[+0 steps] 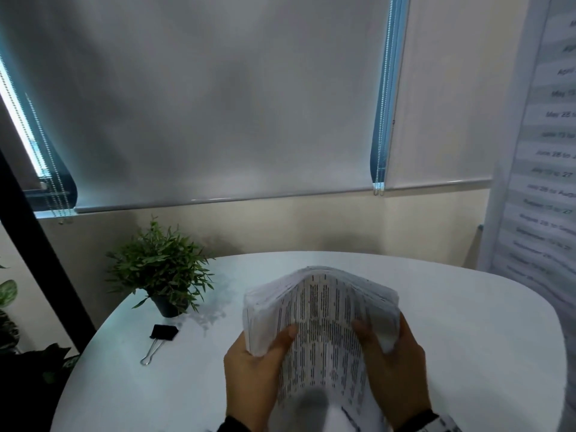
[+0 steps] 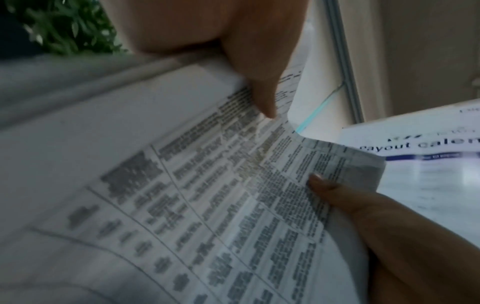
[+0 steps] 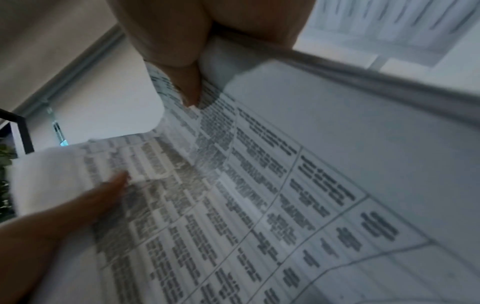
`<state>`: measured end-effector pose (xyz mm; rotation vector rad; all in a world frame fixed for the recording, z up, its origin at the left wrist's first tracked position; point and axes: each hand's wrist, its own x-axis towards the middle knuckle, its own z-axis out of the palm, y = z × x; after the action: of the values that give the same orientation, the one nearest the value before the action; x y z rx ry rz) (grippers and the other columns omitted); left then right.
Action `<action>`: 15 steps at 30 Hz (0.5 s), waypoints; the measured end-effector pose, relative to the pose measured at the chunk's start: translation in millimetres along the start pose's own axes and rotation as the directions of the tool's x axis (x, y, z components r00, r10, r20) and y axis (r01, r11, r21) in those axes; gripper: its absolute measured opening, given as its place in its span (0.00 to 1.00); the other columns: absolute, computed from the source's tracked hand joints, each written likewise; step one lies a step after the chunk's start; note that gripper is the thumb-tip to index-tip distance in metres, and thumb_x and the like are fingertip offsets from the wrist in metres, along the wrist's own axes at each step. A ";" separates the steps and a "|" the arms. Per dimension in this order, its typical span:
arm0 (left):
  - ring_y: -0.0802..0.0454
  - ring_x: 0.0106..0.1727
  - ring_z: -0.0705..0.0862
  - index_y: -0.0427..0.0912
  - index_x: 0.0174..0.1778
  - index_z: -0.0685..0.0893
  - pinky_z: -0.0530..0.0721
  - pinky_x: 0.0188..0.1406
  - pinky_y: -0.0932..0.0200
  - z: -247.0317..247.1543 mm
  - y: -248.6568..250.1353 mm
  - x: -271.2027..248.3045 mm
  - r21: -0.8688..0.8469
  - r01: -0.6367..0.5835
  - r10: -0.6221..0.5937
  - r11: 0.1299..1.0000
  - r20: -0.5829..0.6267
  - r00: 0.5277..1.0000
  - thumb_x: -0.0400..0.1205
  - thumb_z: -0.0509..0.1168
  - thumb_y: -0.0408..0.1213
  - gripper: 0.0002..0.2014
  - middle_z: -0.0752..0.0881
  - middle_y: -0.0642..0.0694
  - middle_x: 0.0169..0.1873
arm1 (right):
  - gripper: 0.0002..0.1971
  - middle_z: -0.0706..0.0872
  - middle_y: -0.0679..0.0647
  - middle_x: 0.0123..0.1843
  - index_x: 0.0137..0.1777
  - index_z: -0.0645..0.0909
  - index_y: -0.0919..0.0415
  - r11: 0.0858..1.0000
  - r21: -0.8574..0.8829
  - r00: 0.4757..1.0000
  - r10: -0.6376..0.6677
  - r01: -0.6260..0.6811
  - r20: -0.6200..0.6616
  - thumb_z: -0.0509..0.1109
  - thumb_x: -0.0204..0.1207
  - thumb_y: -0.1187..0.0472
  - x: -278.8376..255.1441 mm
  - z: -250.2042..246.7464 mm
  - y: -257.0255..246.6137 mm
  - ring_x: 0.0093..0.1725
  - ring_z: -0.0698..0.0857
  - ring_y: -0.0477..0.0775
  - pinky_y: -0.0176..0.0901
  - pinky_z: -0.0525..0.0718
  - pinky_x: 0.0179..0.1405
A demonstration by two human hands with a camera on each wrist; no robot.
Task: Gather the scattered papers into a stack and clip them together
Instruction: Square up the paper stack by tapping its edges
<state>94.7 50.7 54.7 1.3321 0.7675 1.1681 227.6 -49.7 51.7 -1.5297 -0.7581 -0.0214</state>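
1. Together, my left hand (image 1: pixel 253 374) and right hand (image 1: pixel 393 366) gripped the stack of papers (image 1: pixel 324 319) by its side edges, thumbs curled onto the printed top sheet.
2. That stack bowed upward, its table of blurred text facing me, raised above the white table (image 1: pixel 467 338).
3. Left of the stack lay a black binder clip (image 1: pixel 159 339), a potted plant (image 1: pixel 162 269) beyond it.
4. Grey roller blinds (image 1: pixel 218 104) hung behind.

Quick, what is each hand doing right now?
Left hand: grips the left edge of the paper stack.
Right hand: grips the stack's right edge.
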 end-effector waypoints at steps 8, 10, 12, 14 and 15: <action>0.44 0.59 0.86 0.65 0.59 0.79 0.83 0.60 0.40 -23.4 7.6 33.3 -0.025 -0.107 0.110 0.994 0.162 0.981 0.48 0.81 0.64 0.40 0.86 0.44 0.58 | 0.17 0.88 0.29 0.42 0.50 0.79 0.42 0.965 0.226 0.988 0.110 -0.132 0.108 0.80 0.63 0.55 3.3 -4.9 9.3 0.42 0.86 0.28 0.24 0.83 0.37; 0.43 0.52 0.89 0.52 0.55 0.86 0.85 0.57 0.37 -22.5 10.2 35.3 -0.053 -0.077 0.086 0.996 0.189 0.978 0.51 0.80 0.61 0.37 0.91 0.41 0.50 | 0.32 0.91 0.39 0.47 0.55 0.82 0.47 0.942 0.297 0.980 0.111 -0.157 0.167 0.83 0.50 0.38 6.1 -5.3 11.1 0.47 0.89 0.39 0.36 0.88 0.43; 0.39 0.46 0.90 0.40 0.46 0.90 0.85 0.55 0.33 -22.8 16.6 37.7 -0.025 -0.061 0.065 0.998 0.227 0.972 0.55 0.79 0.57 0.29 0.92 0.38 0.43 | 0.37 0.92 0.47 0.49 0.55 0.84 0.51 0.941 0.294 0.977 0.116 -0.166 0.178 0.84 0.45 0.35 11.3 -7.0 9.3 0.48 0.90 0.47 0.46 0.88 0.46; 0.35 0.44 0.90 0.38 0.42 0.91 0.85 0.53 0.33 -24.1 21.6 39.4 -0.024 -0.059 0.063 0.998 0.256 0.965 0.58 0.77 0.54 0.25 0.92 0.36 0.40 | 0.24 0.92 0.47 0.46 0.51 0.86 0.53 0.942 0.293 0.974 0.104 -0.161 0.201 0.84 0.54 0.48 18.4 -13.0 3.2 0.47 0.91 0.50 0.45 0.89 0.45; 0.33 0.44 0.89 0.39 0.42 0.90 0.86 0.52 0.33 -24.7 24.1 40.3 -0.025 -0.066 0.070 0.998 0.252 0.965 0.58 0.77 0.54 0.24 0.91 0.34 0.40 | 0.19 0.92 0.48 0.45 0.50 0.86 0.54 0.940 0.302 0.972 0.094 -0.158 0.214 0.81 0.56 0.56 22.6 -16.6 0.0 0.45 0.91 0.50 0.44 0.89 0.43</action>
<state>78.6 93.1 82.4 1.4698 0.5300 1.0294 252.2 -54.6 64.2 -1.2793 -0.7762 0.3391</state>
